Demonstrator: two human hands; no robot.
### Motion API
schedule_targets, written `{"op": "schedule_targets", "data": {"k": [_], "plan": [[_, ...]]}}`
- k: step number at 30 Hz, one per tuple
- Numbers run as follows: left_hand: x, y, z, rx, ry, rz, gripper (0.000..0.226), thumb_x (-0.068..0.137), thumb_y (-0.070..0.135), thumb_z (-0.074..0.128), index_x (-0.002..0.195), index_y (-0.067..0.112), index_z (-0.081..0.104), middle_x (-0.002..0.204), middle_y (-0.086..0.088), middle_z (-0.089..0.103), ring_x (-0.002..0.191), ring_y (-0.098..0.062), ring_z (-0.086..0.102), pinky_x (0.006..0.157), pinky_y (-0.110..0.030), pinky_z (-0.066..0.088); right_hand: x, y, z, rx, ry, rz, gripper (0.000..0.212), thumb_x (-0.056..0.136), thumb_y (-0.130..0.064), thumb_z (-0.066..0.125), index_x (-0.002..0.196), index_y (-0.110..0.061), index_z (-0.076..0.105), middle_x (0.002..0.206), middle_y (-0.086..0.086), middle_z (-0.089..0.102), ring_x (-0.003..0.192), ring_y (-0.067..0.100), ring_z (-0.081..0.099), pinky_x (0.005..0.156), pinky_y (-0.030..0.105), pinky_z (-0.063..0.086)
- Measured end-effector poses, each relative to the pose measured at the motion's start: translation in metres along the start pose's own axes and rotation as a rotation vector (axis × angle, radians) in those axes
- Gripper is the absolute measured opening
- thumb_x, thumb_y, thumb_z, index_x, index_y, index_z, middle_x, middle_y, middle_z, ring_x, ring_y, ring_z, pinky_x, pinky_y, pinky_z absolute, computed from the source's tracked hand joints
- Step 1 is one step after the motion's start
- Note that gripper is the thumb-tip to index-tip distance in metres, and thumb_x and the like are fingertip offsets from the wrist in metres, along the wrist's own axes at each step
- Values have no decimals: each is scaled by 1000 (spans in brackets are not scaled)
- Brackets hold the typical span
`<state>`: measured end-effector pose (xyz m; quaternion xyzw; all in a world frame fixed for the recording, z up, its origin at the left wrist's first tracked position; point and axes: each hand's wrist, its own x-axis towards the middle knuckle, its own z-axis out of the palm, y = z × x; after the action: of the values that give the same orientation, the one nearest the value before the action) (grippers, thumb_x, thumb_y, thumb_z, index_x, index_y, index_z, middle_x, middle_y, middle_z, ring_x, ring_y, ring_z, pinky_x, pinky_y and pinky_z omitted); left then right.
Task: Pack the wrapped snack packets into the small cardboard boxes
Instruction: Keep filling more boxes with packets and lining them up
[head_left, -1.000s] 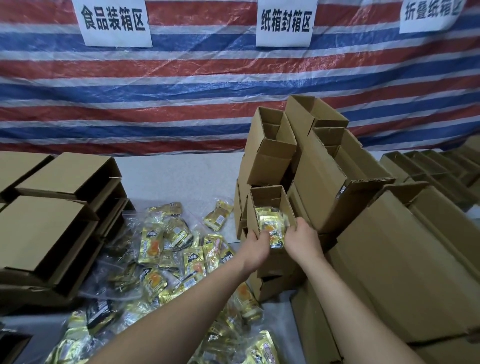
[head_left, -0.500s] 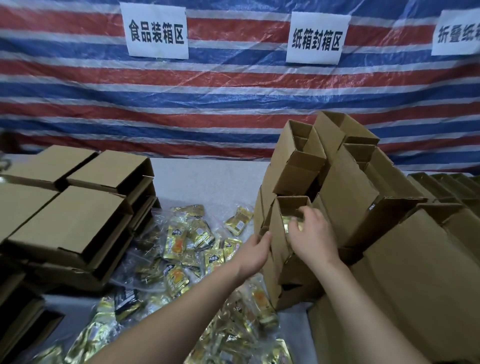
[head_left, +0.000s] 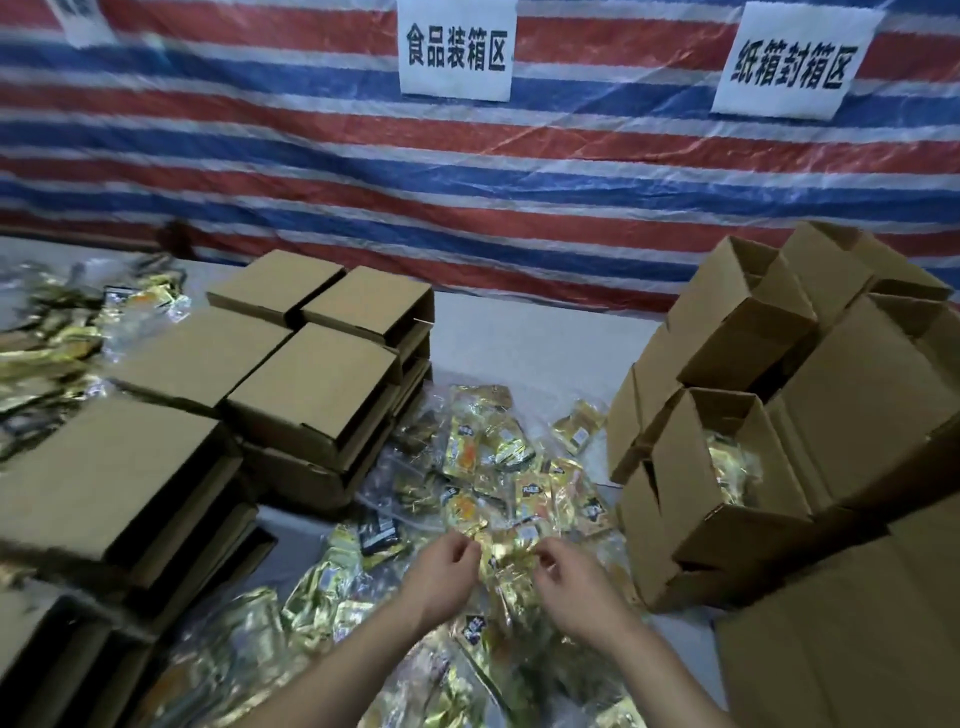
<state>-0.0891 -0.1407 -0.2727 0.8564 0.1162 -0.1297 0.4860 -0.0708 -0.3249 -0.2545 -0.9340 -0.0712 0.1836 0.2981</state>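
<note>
Snack packets (head_left: 493, 467) litter the pale table (head_left: 530, 338) before striped tarpaulin (head_left: 467, 208)

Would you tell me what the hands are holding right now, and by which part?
Both hands, left hand and right hand, pinch one gold snack packet by its opposite side edges, over the pile.

The pale bench (head_left: 524, 343) carried gold snack packets (head_left: 498, 467) in a loose heap — closed boxes (head_left: 311, 384) stacked left, open boxes (head_left: 727, 467) right.
</note>
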Motion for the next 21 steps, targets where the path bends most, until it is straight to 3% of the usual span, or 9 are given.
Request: {"op": "schedule_targets", "data": {"k": [6, 9, 10, 13, 15, 16, 18, 19, 21], "plan": [[-21, -56, -28, 76, 43, -80, 32, 104, 31, 44, 75, 21, 51, 72, 5, 53, 62, -8, 46, 53, -25, 33, -10, -19, 47, -53, -99, -10, 28, 100, -34, 50, 124, -25, 61, 118, -7, 65, 100, 9, 60, 90, 30, 52], [-29, -75, -40, 71, 79, -98, 24, 103, 32, 45, 84, 24, 58, 78, 7, 61, 66, -8, 54, 58, -26, 41, -15, -27, 65, -42, -124, -17, 12, 100, -33, 51, 104, -38, 60, 100, -13, 65, 79, 0, 59, 75, 23, 53], [-30, -78, -46, 103, 117, -80, 20, 102, 32, 46, 90, 24, 60, 83, 8, 63, 71, -7, 57, 62, -27, 43, -15, -31, 70, -42, -136, -25, 13, 101, -33, 50, 107, -38, 60, 100, -13, 64, 79, 0, 58, 78, 25, 53], [-22, -76, -73, 229, 313, 66, 16, 101, 30, 48, 105, 21, 61, 99, 8, 56, 94, -11, 57, 76, -25, 41, -7, -46, 78, -70, -137, -63, 45, 102, -36, 48, 145, -23, 45, 141, -6, 50, 121, 10, 50, 106, 31, 40], [-12, -69, -95, 355, 478, 182, 23, 99, 33, 49, 116, 21, 59, 113, 5, 54, 116, -18, 53, 96, -26, 39, 1, -62, 77, -56, -122, -91, 56, 101, -39, 49, 152, -22, 33, 154, -6, 36, 138, 13, 37, 113, 33, 31], [-4, -66, -106, 434, 540, 196, 35, 99, 39, 49, 129, 22, 54, 132, 2, 51, 131, -21, 45, 111, -32, 32, 5, -69, 75, -54, -113, -113, 60, 100, -40, 50, 154, -23, 30, 158, -6, 31, 143, 14, 32, 116, 34, 28], [14, -62, -130, 612, 571, 139, 71, 97, 55, 42, 156, 23, 20, 163, 1, 14, 152, -25, 12, 121, -41, 0, 13, -86, 72, -70, -96, -174, 67, 99, -44, 52, 156, -28, 22, 163, -9, 21, 148, 14, 22, 121, 39, 21], [24, -60, -141, 693, 560, 100, 83, 95, 63, 37, 158, 23, 0, 164, 1, -5, 154, -25, -2, 118, -43, -10, 18, -95, 69, -84, -89, -205, 70, 97, -47, 52, 157, -30, 19, 164, -12, 17, 150, 13, 17, 123, 41, 17], [43, -58, -159, 832, 530, 46, 94, 93, 72, 31, 155, 21, -18, 163, -5, -20, 153, -28, -13, 116, -48, -14, 28, -114, 62, -134, -72, -266, 77, 96, -55, 50, 158, -32, 11, 164, -14, 10, 151, 12, 10, 124, 44, 13]]}}
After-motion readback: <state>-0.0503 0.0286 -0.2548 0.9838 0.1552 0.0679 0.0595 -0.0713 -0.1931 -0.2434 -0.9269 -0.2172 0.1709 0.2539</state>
